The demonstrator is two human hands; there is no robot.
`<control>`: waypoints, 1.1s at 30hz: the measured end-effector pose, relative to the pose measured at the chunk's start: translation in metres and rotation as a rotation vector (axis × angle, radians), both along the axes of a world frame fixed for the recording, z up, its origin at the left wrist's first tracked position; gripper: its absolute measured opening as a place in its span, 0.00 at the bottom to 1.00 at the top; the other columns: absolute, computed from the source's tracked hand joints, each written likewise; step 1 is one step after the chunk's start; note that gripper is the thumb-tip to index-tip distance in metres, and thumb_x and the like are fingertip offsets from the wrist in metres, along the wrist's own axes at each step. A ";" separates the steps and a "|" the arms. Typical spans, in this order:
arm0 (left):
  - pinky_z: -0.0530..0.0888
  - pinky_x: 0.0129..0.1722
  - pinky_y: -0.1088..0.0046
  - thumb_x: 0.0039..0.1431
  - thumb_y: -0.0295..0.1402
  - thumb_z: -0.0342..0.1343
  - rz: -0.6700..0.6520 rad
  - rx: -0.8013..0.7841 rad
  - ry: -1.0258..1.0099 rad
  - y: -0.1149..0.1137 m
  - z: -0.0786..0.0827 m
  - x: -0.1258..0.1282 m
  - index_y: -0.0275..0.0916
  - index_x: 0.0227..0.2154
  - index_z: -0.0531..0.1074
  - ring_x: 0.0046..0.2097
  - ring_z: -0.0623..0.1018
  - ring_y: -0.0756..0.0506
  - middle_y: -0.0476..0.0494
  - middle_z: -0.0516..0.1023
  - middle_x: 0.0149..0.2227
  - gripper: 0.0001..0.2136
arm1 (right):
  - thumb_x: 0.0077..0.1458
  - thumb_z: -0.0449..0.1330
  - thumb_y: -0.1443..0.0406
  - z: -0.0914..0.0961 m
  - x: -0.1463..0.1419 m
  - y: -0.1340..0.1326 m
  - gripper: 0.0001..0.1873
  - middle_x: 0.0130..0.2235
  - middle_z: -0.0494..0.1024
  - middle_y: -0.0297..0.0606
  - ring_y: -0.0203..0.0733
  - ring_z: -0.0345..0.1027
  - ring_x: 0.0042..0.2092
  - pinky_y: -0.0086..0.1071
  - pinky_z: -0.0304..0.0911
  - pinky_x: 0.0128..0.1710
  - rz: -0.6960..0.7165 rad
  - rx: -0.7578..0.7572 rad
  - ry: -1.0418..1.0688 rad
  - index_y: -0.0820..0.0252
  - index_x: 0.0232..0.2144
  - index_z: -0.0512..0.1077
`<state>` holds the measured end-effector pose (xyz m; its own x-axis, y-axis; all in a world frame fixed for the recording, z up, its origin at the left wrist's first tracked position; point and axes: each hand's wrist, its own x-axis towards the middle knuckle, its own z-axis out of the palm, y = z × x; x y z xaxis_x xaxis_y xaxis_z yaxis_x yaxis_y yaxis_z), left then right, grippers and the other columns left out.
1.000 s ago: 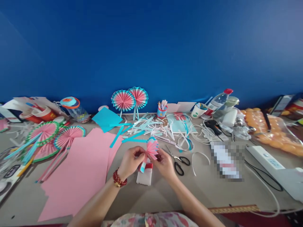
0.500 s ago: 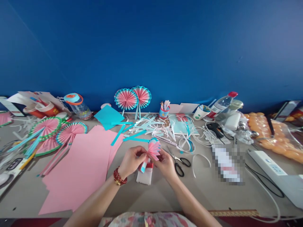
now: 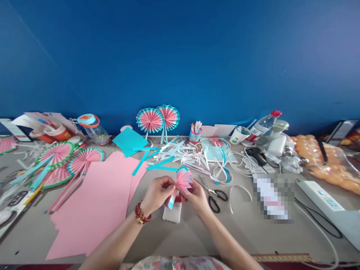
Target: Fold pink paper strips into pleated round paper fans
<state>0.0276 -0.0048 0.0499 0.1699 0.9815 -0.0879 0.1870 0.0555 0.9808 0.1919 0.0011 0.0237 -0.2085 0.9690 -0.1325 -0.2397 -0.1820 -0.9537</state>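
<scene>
A small pleated paper fan (image 3: 184, 177), pink with blue edging, is half spread between my two hands. My left hand (image 3: 158, 192), with a red bead bracelet on the wrist, pinches its gathered middle from the left. On the other side my right hand (image 3: 197, 195) grips the fan's lower right folds. A folded pink and blue end points down below the fingers. Beneath it lies a white and red packet (image 3: 172, 213), partly covered by the fan. Black-handled scissors (image 3: 215, 195) rest just right of my right hand.
Pink paper sheets (image 3: 92, 202) spread at left, beside finished fans (image 3: 84, 161). Two more fans (image 3: 150, 120) lean on the blue wall. Paper strips (image 3: 180, 152) litter the back. At right are a bottle (image 3: 260, 125), a glue gun (image 3: 257, 155) and a power strip (image 3: 323, 195).
The fan has turned slightly in my fingers, and its lower end has shifted a little. Both hands keep their hold. The whole view has shifted slightly.
</scene>
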 end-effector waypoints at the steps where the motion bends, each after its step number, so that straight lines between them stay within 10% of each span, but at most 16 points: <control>1: 0.68 0.27 0.77 0.56 0.32 0.55 0.000 0.003 -0.004 0.000 0.000 0.000 0.35 0.26 0.72 0.26 0.72 0.50 0.49 0.73 0.23 0.07 | 0.43 0.70 0.57 0.001 0.000 0.000 0.16 0.22 0.70 0.30 0.29 0.55 0.20 0.23 0.53 0.19 -0.006 -0.011 0.004 0.61 0.29 0.72; 33: 0.68 0.25 0.77 0.57 0.35 0.55 0.011 -0.024 -0.106 -0.003 -0.005 0.008 0.36 0.27 0.73 0.22 0.71 0.51 0.49 0.74 0.21 0.08 | 0.39 0.73 0.57 -0.010 -0.008 -0.009 0.18 0.24 0.71 0.31 0.28 0.53 0.21 0.24 0.51 0.21 -0.134 -0.124 0.190 0.61 0.31 0.74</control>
